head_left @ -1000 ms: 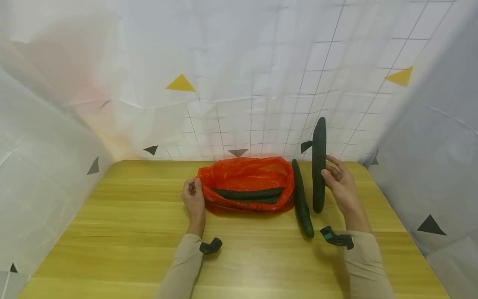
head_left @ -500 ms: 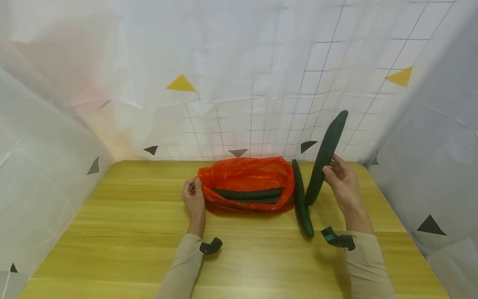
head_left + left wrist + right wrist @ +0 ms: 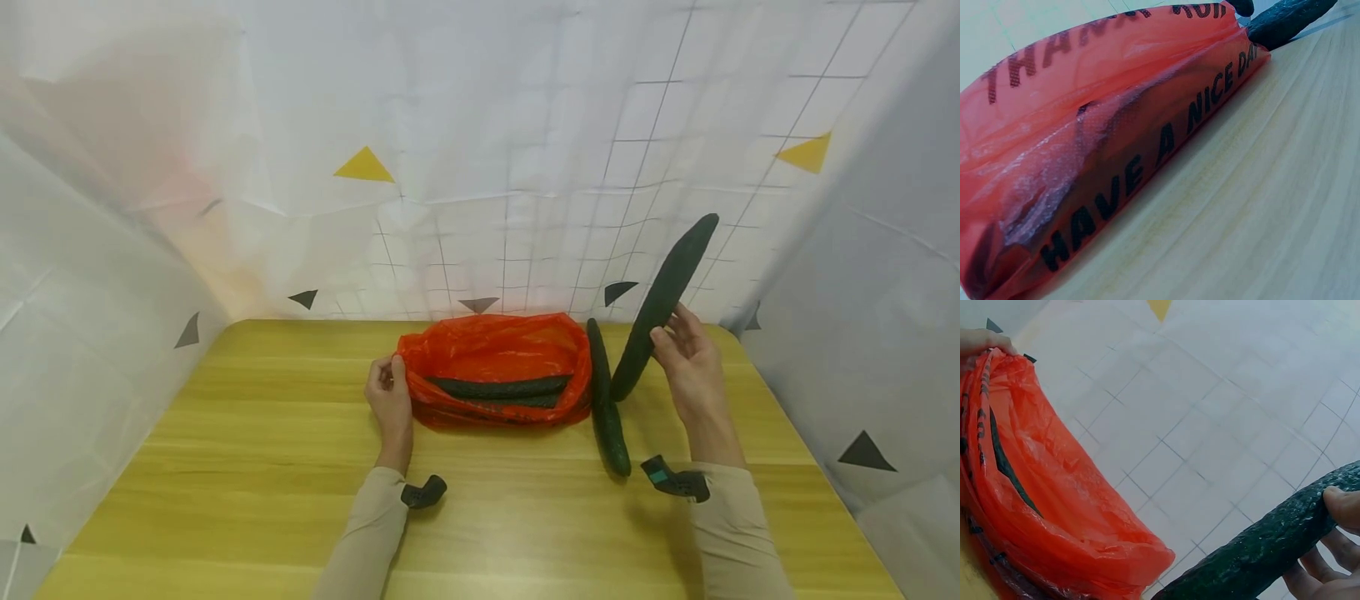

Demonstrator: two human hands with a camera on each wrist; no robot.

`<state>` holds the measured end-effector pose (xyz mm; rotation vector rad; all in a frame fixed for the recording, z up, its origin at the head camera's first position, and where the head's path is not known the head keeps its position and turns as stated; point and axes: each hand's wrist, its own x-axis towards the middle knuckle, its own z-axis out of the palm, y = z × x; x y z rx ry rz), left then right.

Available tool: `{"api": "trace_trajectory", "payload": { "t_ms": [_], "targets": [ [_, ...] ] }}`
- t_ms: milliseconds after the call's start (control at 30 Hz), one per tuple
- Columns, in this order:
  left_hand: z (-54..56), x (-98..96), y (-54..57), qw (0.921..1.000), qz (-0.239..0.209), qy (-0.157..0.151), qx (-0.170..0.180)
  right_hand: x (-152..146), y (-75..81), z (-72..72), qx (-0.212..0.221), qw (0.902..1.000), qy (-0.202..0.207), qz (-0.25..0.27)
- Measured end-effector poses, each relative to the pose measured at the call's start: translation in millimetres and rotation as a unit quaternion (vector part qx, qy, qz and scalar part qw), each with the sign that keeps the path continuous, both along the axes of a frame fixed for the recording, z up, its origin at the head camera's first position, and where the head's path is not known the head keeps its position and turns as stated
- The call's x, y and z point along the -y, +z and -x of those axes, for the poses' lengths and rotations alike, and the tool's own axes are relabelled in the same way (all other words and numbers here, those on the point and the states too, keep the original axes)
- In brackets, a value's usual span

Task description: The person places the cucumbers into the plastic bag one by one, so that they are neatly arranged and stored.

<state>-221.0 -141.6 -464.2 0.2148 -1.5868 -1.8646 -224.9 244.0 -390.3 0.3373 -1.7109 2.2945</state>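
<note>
A red plastic bag [image 3: 495, 342] lies with its mouth open at the back middle of the table, and dark green cucumbers [image 3: 498, 389] show inside it. At the bag's left edge my left hand [image 3: 390, 400] pinches the rim between thumb and fingers. My right hand [image 3: 693, 367] grips another cucumber [image 3: 666, 300] around its middle, raised and tilted with its upper end to the right. Beside the bag's right side a further cucumber [image 3: 609, 417] lies on the table; the held one's lower end overlaps it in the head view. Black lettering [image 3: 1147, 162] marks the bag in the left wrist view.
The wooden table [image 3: 247, 467] ends at a white sheet wall [image 3: 465, 167] close behind the bag. Similar sheets close off the left and right sides. A small black device [image 3: 423, 492] sits on the left wrist, and another black device [image 3: 675, 479] on the right.
The cucumber in my right hand has turned from nearly upright to a slant, its top going right and its lower end left. My left hand and the bag stay in place.
</note>
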Motion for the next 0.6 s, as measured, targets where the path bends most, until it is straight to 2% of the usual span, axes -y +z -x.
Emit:
{"api": "trace_trajectory", "payload": {
  "t_ms": [300, 600],
  "targets": [
    [0.1, -0.9, 0.2, 1.0000, 0.001, 0.006, -0.006, 6.6, 7.0, -2.5, 0.001, 0.9995, -0.002, 0.033],
    [-0.3, -0.4, 1.6, 1.0000, -0.003, -0.003, 0.009, 13.9, 11.2, -3.4, -0.023, 0.9965, -0.012, 0.079]
  ]
}}
